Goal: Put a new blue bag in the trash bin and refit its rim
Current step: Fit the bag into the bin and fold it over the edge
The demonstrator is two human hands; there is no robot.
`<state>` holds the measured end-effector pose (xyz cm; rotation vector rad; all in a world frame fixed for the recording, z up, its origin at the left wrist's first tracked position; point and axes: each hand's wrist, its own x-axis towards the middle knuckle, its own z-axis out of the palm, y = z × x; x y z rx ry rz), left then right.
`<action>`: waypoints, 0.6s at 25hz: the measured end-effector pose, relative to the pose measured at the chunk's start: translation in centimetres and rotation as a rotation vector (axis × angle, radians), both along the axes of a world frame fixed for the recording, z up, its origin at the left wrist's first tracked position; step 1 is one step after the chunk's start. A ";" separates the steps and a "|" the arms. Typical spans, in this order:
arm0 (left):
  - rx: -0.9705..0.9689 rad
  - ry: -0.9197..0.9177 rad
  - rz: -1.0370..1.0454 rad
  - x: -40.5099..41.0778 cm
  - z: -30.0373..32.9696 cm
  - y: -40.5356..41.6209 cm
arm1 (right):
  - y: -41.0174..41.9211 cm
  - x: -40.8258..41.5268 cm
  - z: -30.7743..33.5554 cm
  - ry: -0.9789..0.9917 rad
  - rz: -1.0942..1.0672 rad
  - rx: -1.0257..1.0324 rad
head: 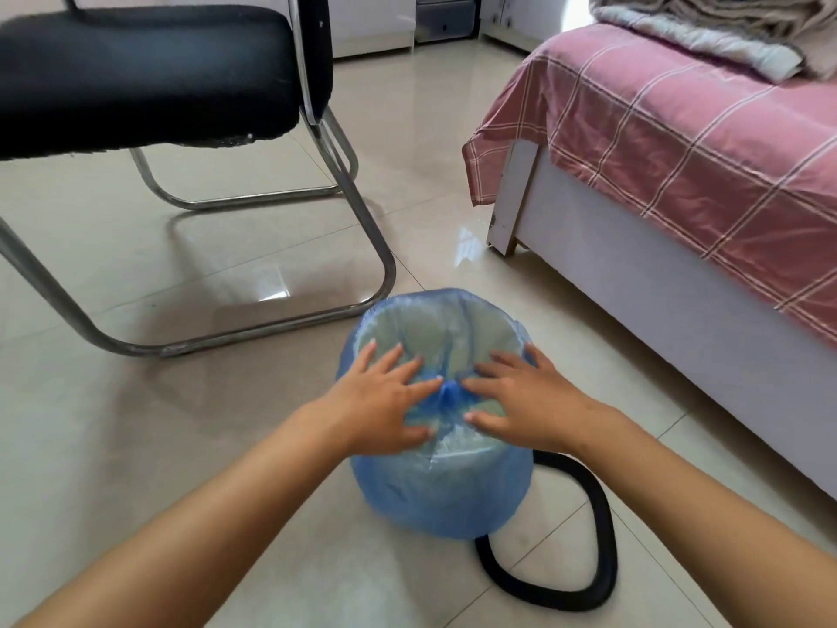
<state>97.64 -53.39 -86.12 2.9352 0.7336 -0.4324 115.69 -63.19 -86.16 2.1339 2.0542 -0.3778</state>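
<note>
Here the fingers point(393, 361) of both hands lie spread and flat, gripping nothing, pressing the blue bag point(441, 487) down into the mouth of the trash bin point(441, 310). The left hand point(380, 398) and right hand point(525, 401) flank a bunched knot of plastic. The bag drapes over the bin's outside; the black rim point(589, 577) lies on the floor point(226, 423) beside it, near the chair point(149, 74) and bed point(679, 151)

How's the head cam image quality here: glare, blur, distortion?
Head view: daylight glare streaks the glossy floor tiles beneath the chair; wide-angle bending curves the bed edge and chair legs; both hands, left hand and right hand, and the blue bag look sharp, with soft shadows.
</note>
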 end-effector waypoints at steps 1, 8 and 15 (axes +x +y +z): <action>-0.068 0.130 0.003 0.9 -0.4 -0.4 | 0.4 -0.4 0.0 -0.035 0.022 -0.086; 0.084 -0.082 0.012 1.6 1.2 0.0 | 0.1 2.4 2.0 0.329 -0.013 0.405; 0.117 0.385 0.046 3.5 -3.3 1.7 | 3.7 0.8 -2.4 -0.364 0.117 -0.202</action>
